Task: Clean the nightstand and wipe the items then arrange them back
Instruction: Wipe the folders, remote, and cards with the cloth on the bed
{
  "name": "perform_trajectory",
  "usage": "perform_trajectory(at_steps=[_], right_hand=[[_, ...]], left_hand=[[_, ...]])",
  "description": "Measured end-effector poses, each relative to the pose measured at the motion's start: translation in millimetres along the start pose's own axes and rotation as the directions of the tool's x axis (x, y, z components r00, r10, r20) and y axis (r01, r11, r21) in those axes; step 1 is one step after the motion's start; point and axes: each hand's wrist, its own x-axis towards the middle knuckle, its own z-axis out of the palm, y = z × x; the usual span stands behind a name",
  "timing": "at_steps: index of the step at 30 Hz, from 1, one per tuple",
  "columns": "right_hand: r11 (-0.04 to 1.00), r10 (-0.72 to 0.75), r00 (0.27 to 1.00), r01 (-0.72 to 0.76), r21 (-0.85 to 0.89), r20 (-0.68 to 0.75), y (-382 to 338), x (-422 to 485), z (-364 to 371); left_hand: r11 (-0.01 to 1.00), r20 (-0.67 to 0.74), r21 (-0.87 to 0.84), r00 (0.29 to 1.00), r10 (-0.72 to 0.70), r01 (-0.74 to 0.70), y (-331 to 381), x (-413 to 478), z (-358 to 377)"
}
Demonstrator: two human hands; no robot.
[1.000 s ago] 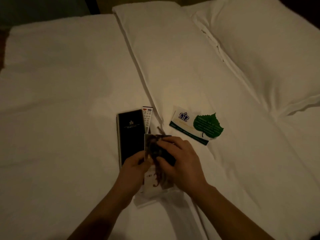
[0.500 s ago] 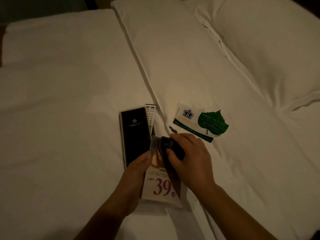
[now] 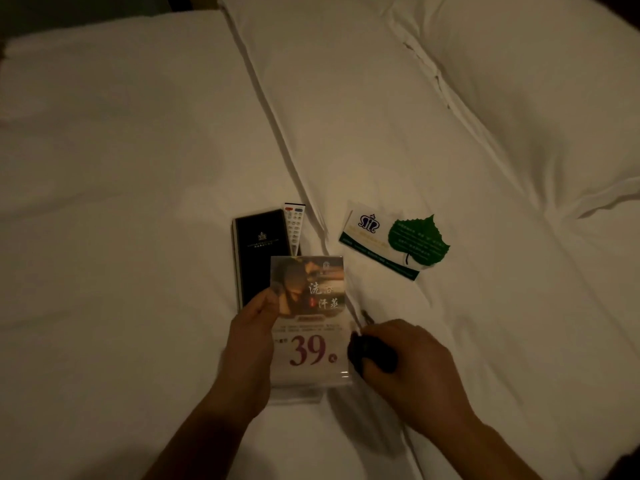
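Observation:
A clear acrylic sign stand (image 3: 311,327) with a printed card reading "39" is held upright over the white bed by my left hand (image 3: 251,341), which grips its left edge. My right hand (image 3: 405,368) is just right of the stand, closed around a dark cloth (image 3: 372,353). Behind the stand lie a black booklet (image 3: 258,251) and a white remote control (image 3: 294,225), side by side. A white card with a green leaf-shaped card (image 3: 394,239) on it rests on the pillow edge to the right.
Everything lies on a white bed sheet (image 3: 121,202). Two large white pillows (image 3: 433,133) fill the upper right. A dark strip of headboard or wall (image 3: 86,8) shows at the top left. The light is dim.
My right hand with the dark cloth has slid off the face of the sign stand to its right side. The whole printed card now shows. My left hand keeps its hold.

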Motion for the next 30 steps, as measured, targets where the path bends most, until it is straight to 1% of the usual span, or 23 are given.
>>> perform_trajectory(at_steps=[1, 2, 3, 4, 5, 6, 7, 9, 11, 12, 13, 15, 17, 18, 19, 20, 21, 22, 23, 25, 27, 29, 30], right_hand=[[0.965, 0.116, 0.992, -0.102, 0.240, -0.044, 2, -1, -2], [0.856, 0.216, 0.976, -0.177, 0.485, -0.026, 1, -1, -3], [0.710, 0.273, 0.961, -0.225, 0.667, 0.033, -2, -2, -3], [0.590, 0.296, 0.952, -0.249, 0.768, 0.082, -4, -3, -1], [0.501, 0.305, 0.945, -0.263, 0.824, 0.116, -6, -5, 2], [0.438, 0.306, 0.942, -0.268, 0.858, 0.138, -10, -6, 4], [0.397, 0.310, 0.939, -0.267, 0.878, 0.145, -13, -6, 5], [0.373, 0.302, 0.944, -0.245, 0.895, 0.133, -18, -5, 7], [0.405, 0.273, 0.956, -0.216, 0.889, 0.108, -25, -5, 10], [0.440, 0.266, 0.961, -0.190, 0.877, 0.075, -29, -4, 11], [0.482, 0.261, 0.965, -0.152, 0.863, 0.024, -32, -2, 12], [0.554, 0.268, 0.957, -0.056, 0.830, -0.114, -36, 9, 11], [0.636, 0.275, 0.934, 0.002, 0.772, -0.229, -32, 24, 6], [0.686, 0.274, 0.928, -0.005, 0.727, -0.253, -27, 30, 4], [0.732, 0.274, 0.929, -0.033, 0.680, -0.250, -23, 32, 4], [0.762, 0.275, 0.935, -0.072, 0.644, -0.222, -20, 29, 4], [0.776, 0.263, 0.948, -0.099, 0.623, -0.177, -19, 23, 6], [0.787, 0.224, 0.967, -0.104, 0.608, -0.124, -20, 15, 8], [0.800, 0.158, 0.984, -0.083, 0.594, -0.076, -23, 6, 8], [0.820, -0.037, 0.999, 0.045, 0.571, -0.025, -33, -7, 4], [0.830, -0.225, 0.974, 0.184, 0.527, 0.015, -40, -10, -5], [0.876, -0.313, 0.946, 0.251, 0.411, 0.090, -38, -5, -11], [0.913, -0.307, 0.944, 0.255, 0.319, 0.122, -35, -1, -11]], left_hand=[[1.000, -0.003, 0.006, 1.000, -0.013, 0.013, -1, 0, 1], [0.999, -0.001, 0.028, 1.000, -0.024, 0.024, -3, 0, 3], [0.998, 0.002, 0.057, 0.999, -0.036, 0.036, -6, 1, 5], [0.994, 0.006, 0.100, 0.999, -0.042, 0.042, -10, 1, 7], [0.987, 0.012, 0.156, 0.999, -0.032, 0.030, -13, 0, 10], [0.973, 0.015, 0.231, 1.000, -0.012, 0.009, -13, -2, 13], [0.956, 0.033, 0.292, 0.999, 0.003, -0.013, -13, -5, 16], [0.940, 0.100, 0.339, 0.995, 0.012, -0.045, -18, -6, 17], [0.932, 0.211, 0.362, 0.974, -0.088, 0.006, -18, -13, 19], [0.947, 0.277, 0.314, 0.948, -0.159, 0.067, -16, -17, 21], [0.961, 0.354, 0.226, 0.906, -0.231, 0.157, -16, -22, 20], [0.961, 0.493, 0.152, 0.825, -0.275, 0.230, -8, -22, 25], [0.955, 0.540, 0.177, 0.788, -0.296, 0.237, -4, -16, 27], [0.953, 0.525, 0.188, 0.795, -0.303, 0.239, -3, -14, 26], [0.960, 0.539, 0.101, 0.796, -0.275, 0.263, -1, -14, 27], [0.949, 0.546, -0.028, 0.800, -0.248, 0.314, 0, -13, 26], [0.927, 0.543, -0.133, 0.809, -0.227, 0.350, 3, -13, 23], [0.909, 0.521, -0.192, 0.824, -0.224, 0.369, 4, -11, 21], [0.904, 0.501, -0.217, 0.837, -0.220, 0.367, 1, -9, 16], [0.927, 0.475, -0.192, 0.857, -0.200, 0.323, 1, -1, 16], [0.955, 0.464, -0.153, 0.872, -0.157, 0.254, 6, 1, 17], [0.957, 0.488, -0.148, 0.860, -0.148, 0.249, 6, 2, 14], [0.954, 0.503, -0.146, 0.850, -0.155, 0.261, 5, 2, 12]])
